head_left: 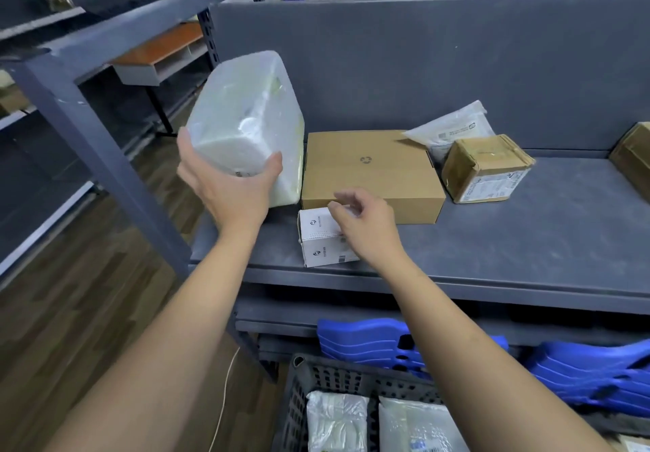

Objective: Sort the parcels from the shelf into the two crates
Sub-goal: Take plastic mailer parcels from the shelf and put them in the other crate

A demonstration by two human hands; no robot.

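a grey shelf [527, 240] carries the unsorted parcels. a dark crate [316, 377], already holding bagged parcels, waits below the flat brown box [369, 173] that sits mid-shelf. left of that box, the left hand [232, 187] grips a plastic-wrapped parcel [246, 117] by its lower end, thumb and fingers curled round it, raised and tilted. in front of the box, the right hand [365, 226] curls over a small white box [320, 237]; whether it has pinched it cannot be told. better to grip each firmly, then lower, not drop, into the proper crate.
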